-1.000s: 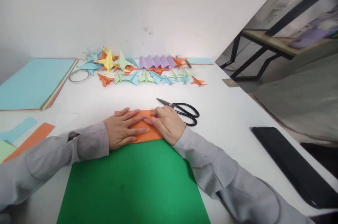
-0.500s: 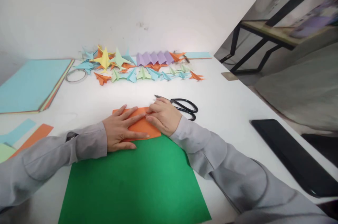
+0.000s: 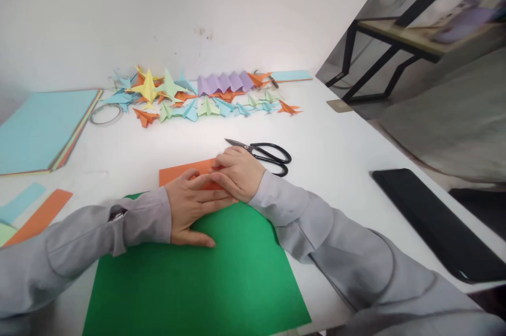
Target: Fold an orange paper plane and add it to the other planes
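An orange sheet of paper (image 3: 177,171) lies across the far edge of a large green sheet (image 3: 197,288). My left hand (image 3: 193,204) is flat over the orange paper's near edge, its thumb out on the green sheet and its fingers reaching under my right hand's fingertips. Curled at the right end of the orange paper is my right hand (image 3: 239,175), thumb and fingers pinched on it; the hands hide most of this end. Black-handled scissors (image 3: 272,154) lie just beyond my right hand, partly behind it.
Several folded paper planes (image 3: 209,106) and a purple pleated paper (image 3: 225,83) line the wall. A stack of coloured sheets (image 3: 47,130) and a wire ring (image 3: 106,113) sit at left, near paper strips (image 3: 39,217). A black slab (image 3: 435,225) lies at right.
My left hand has slid right and nearer me along the orange paper, meeting my right hand. The right hand stays at the paper's right end. The view has shifted slightly.
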Demonstrator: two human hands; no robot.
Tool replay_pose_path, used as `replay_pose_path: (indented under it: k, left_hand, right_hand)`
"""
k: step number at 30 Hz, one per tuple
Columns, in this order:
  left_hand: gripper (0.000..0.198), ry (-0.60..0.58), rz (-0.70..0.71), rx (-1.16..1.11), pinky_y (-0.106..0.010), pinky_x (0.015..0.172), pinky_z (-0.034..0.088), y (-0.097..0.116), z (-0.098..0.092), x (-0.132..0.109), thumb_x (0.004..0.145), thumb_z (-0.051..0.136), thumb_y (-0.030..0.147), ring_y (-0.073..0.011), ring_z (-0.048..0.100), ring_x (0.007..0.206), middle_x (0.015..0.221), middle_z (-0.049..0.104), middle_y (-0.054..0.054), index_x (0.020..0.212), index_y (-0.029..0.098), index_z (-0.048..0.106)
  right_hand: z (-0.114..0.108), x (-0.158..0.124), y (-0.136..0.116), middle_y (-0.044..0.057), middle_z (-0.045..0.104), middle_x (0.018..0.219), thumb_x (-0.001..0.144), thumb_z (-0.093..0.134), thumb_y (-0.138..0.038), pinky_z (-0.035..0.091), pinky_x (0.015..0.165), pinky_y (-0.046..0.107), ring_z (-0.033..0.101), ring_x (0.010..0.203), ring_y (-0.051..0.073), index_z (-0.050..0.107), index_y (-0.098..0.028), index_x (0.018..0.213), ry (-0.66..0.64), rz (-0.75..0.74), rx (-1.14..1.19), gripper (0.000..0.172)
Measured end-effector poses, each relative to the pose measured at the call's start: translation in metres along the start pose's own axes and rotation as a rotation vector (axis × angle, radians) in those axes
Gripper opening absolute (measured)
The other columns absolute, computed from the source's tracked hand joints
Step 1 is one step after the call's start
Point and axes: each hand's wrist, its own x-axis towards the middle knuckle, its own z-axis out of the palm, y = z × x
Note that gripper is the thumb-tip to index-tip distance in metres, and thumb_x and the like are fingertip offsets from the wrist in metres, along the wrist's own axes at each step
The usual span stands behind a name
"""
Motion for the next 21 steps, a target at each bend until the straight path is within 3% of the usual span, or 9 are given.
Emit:
replay_pose_path:
  k: [7, 11, 16, 21]
  left_hand:
    - [0.076, 0.054, -0.138, -0.003, -0.049, 0.09, 0.023, 0.017, 0.012, 0.006, 0.073, 0.036, 0.07, -0.0358, 0.036, 0.117, 0.133, 0.05, -0.006, 0.136, 0.027, 0.037]
    - [0.081, 0.064, -0.154, -0.01, -0.051, 0.096, 0.019, 0.022, 0.015, 0.003, 0.073, 0.034, 0.072, -0.0378, 0.025, 0.126, 0.136, 0.046, -0.007, 0.137, 0.023, 0.035]
    - [0.083, 0.041, -0.124, -0.001, -0.052, 0.105, 0.009, 0.024, 0.014, -0.006, 0.076, 0.031, 0.069, -0.0351, 0.014, 0.134, 0.141, 0.04, -0.008, 0.14, 0.017, 0.027]
    - [0.072, 0.038, -0.17, 0.033, -0.053, 0.107, 0.0, 0.028, 0.017, -0.02, 0.082, 0.03, 0.059, -0.0311, 0.015, 0.136, 0.142, 0.038, -0.007, 0.14, 0.017, 0.026]
  right_hand:
    - [-0.001, 0.0, 0.001, 0.008, 0.062, 0.08, 0.094, 0.02, -0.041, 0.032, 0.077, 0.036, 0.048, 0.075, 0.019, 0.069, -0.016, 0.078, 0.021, -0.04, 0.017, 0.057]
    - [0.009, -0.002, 0.005, 0.007, 0.063, 0.079, 0.094, 0.02, -0.041, 0.031, 0.075, 0.036, 0.047, 0.072, 0.019, 0.069, -0.018, 0.076, 0.111, -0.054, 0.022, 0.057]
    - [0.014, -0.004, 0.008, 0.007, 0.064, 0.081, 0.093, 0.025, -0.04, 0.03, 0.074, 0.036, 0.048, 0.073, 0.018, 0.069, -0.017, 0.08, 0.134, -0.066, 0.021, 0.052]
    - [0.013, -0.005, 0.009, 0.006, 0.064, 0.081, 0.093, 0.027, -0.039, 0.031, 0.074, 0.035, 0.049, 0.074, 0.019, 0.069, -0.017, 0.08, 0.16, -0.08, 0.015, 0.049]
